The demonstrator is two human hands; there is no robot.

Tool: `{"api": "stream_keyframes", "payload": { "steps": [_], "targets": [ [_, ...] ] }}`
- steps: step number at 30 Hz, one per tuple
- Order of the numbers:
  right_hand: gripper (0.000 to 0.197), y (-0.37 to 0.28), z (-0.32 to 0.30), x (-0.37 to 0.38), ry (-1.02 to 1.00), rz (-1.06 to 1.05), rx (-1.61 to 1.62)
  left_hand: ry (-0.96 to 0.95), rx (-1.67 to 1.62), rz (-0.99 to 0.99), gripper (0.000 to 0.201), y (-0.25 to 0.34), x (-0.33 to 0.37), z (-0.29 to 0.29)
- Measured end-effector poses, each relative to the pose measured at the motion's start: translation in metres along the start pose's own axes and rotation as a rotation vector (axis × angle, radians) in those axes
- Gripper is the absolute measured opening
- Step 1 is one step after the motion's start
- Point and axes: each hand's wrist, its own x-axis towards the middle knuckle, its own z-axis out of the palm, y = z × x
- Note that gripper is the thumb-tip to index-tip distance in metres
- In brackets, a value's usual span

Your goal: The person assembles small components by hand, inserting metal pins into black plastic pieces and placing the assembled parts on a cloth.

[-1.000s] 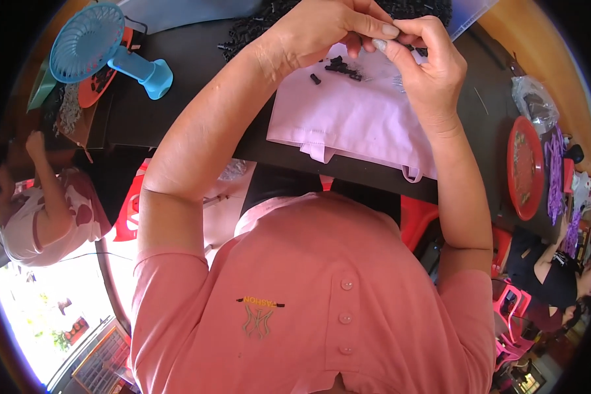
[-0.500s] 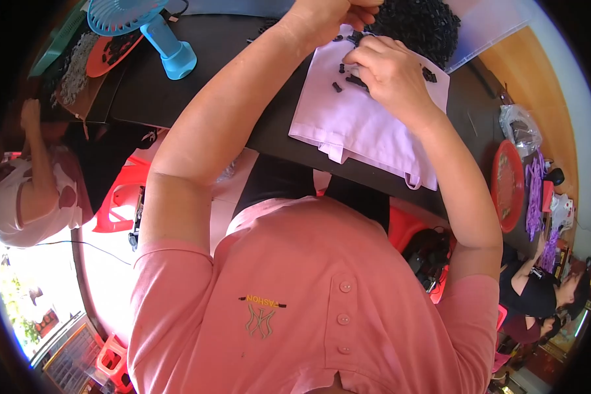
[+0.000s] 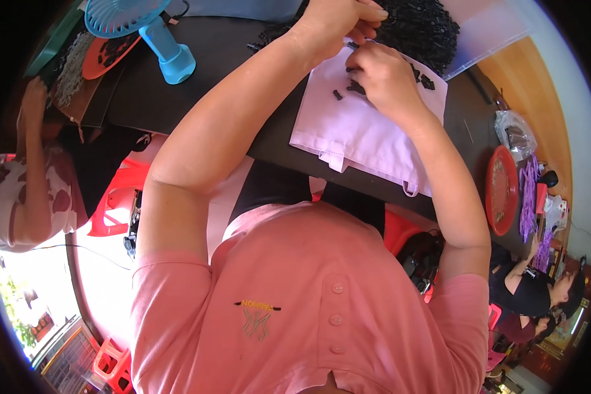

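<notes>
A pale lilac cloth bag (image 3: 348,131) with handles lies flat on the dark table, its handles toward me. Several small black plastic pieces (image 3: 337,95) are scattered on it. My right hand (image 3: 389,77) is over the bag with its fingers curled together, and a few black pieces show just beside its fingertips. What those fingers hold is hidden. Beyond it, at the top edge, my left hand (image 3: 340,25) has its fingers bent and pinched near a large heap of black pieces (image 3: 419,33). Anything in that pinch is too small to make out.
A blue fan (image 3: 167,52) stands on the table (image 3: 223,59) at left, near an orange tray (image 3: 98,62) of black pieces. A translucent bin (image 3: 482,36) borders the heap. At right are a red tray (image 3: 501,190) and a plastic bag (image 3: 515,134). Other people sit on both sides.
My right hand has shifted slightly up and left over the bag. My left hand has moved a little, its fingers still bent by the heap. The person at left has raised an arm slightly.
</notes>
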Motion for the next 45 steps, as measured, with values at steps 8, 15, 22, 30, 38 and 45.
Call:
{"api": "stream_keyframes", "payload": {
  "steps": [8,15,22,30,38,45],
  "targets": [
    [0.013,0.020,-0.043,-0.028,0.321,0.785,0.885,-0.113,0.039,-0.071,0.010,-0.023,-0.009,0.009],
    [0.020,0.015,-0.041,-0.035,0.458,0.868,1.027,-0.240,0.139,-0.105,0.017,-0.028,-0.017,0.021],
    [0.016,0.018,-0.050,-0.043,0.495,0.908,1.024,-0.247,0.128,-0.156,0.016,-0.032,-0.018,0.023],
    [0.016,0.009,-0.046,-0.038,0.541,0.841,1.145,-0.260,0.111,-0.141,0.016,-0.037,-0.018,0.027],
    [0.015,0.004,-0.043,-0.036,0.553,0.872,1.130,-0.238,0.090,-0.127,0.015,-0.033,-0.024,0.030],
    [0.013,0.005,-0.044,-0.039,0.514,0.839,1.092,-0.238,0.126,-0.101,0.015,-0.032,-0.026,0.031]
  ]
}}
